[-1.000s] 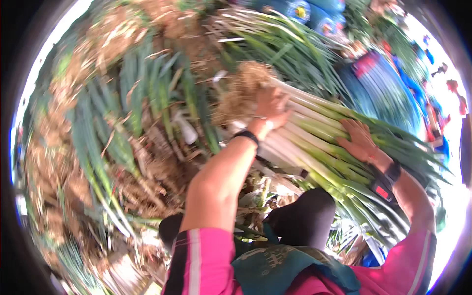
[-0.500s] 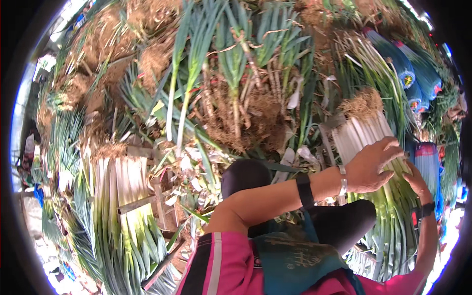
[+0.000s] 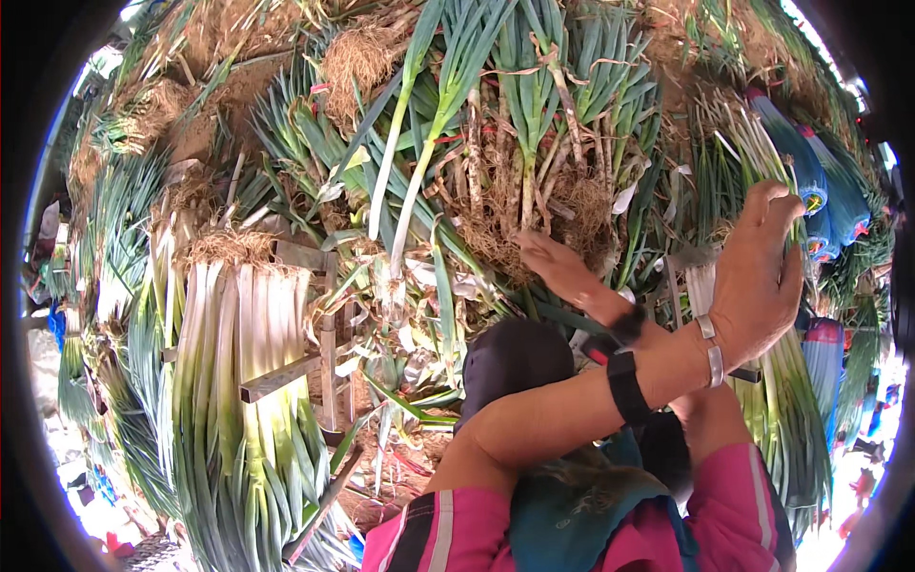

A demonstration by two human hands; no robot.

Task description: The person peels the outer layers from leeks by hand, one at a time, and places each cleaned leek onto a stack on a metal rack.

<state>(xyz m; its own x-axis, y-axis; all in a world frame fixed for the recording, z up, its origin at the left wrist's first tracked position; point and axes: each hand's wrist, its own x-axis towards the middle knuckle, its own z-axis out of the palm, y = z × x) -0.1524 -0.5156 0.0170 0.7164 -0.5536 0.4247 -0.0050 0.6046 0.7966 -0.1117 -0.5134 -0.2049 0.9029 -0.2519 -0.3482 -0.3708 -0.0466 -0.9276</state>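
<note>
My left hand (image 3: pixel 758 281) is stretched over to the right with its fingers raised and thumb apart. It holds nothing that I can see and hides part of the right bundle of leeks (image 3: pixel 782 400). My right hand (image 3: pixel 562 272) reaches to the left beneath my left forearm, so my arms cross. Its fingers are extended at the roots of a heap of untrimmed leeks (image 3: pixel 527 181); whether they touch is unclear. Two cleaner leeks (image 3: pixel 410 210) with white stems lie just left of that heap.
A large bundle of leeks (image 3: pixel 243 353), roots up, rests at a metal rack (image 3: pixel 281 377) on the left. Blue-wrapped bundles (image 3: pixel 824 191) lie at the far right. Leaf scraps (image 3: pixel 391 334) litter the ground before my dark-clothed knee (image 3: pixel 515 367).
My right hand has left the right bundle and crossed under my left arm to the central heap. My left hand has risen slightly. The view has shifted, moving the scene rightward.
</note>
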